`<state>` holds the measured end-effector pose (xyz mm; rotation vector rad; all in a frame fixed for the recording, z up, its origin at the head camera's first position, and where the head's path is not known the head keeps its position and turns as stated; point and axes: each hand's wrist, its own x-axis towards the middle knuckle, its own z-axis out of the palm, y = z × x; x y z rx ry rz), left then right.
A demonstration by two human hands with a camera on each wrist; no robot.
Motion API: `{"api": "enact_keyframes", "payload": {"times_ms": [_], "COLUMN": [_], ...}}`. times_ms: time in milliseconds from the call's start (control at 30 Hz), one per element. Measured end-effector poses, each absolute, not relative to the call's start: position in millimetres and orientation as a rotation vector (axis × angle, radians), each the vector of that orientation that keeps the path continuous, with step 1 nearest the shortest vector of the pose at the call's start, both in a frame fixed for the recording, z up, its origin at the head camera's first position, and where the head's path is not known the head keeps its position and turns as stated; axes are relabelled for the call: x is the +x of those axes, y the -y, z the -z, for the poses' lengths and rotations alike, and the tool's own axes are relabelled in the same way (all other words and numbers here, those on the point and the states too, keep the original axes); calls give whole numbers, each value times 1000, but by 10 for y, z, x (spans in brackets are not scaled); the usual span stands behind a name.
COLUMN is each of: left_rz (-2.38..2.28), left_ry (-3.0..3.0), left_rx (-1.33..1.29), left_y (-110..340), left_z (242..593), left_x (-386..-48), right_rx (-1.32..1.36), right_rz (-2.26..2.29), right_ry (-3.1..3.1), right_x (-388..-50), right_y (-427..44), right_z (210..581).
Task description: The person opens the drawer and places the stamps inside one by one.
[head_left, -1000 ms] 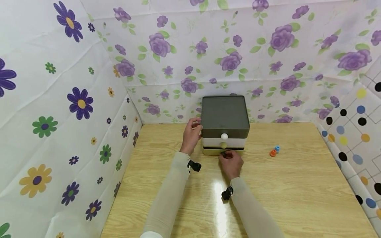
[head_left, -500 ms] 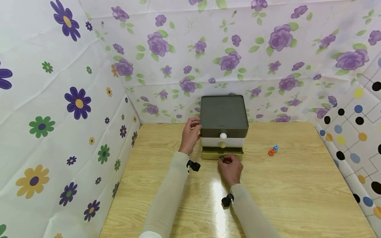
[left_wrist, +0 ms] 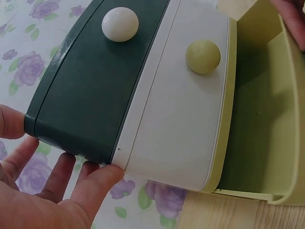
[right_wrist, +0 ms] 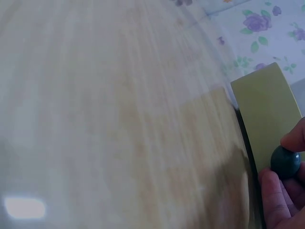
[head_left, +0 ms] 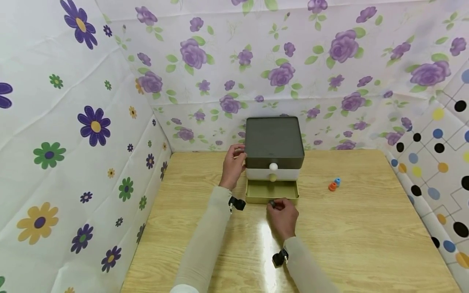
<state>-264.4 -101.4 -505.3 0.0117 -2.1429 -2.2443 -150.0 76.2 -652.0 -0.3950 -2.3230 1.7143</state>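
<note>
A small drawer cabinet (head_left: 274, 136) stands against the back wall, with a dark green top drawer (left_wrist: 90, 71), a white middle drawer (left_wrist: 176, 109) and an olive bottom drawer (head_left: 272, 189). The bottom drawer is pulled out and its inside looks bare. My right hand (head_left: 283, 215) pinches its dark green knob (right_wrist: 286, 161) between thumb and fingers. Against the cabinet's left side rests my left hand (head_left: 233, 165), its fingertips touching the green and white drawers. A white knob (left_wrist: 120, 24) and an olive knob (left_wrist: 203, 57) sit on the upper two fronts.
To the right on the wooden table (head_left: 366, 228) lie a small orange piece (head_left: 332, 186) and a small blue piece (head_left: 337, 182), side by side. Flowered cloth (head_left: 205, 81) hangs behind, and a dotted sheet (head_left: 436, 167) borders the right.
The bottom drawer has slid out toward me from nearly closed, with my right hand drawing back on its knob. My left hand has stayed against the cabinet's side.
</note>
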Motion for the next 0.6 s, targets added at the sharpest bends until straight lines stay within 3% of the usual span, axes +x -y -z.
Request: {"api": "enact_keyframes", "payload": {"times_ms": [600], "left_rz": [2252], "left_ry": [2148], "left_rx": [19], "left_y": [1026], "left_z": [5077], "left_x": [-2655], "right_rx": [-389], "right_rz": [-1644], "right_ry": [2332], "right_x": [-1070], "right_y": [-729], "right_z": [6556]}}
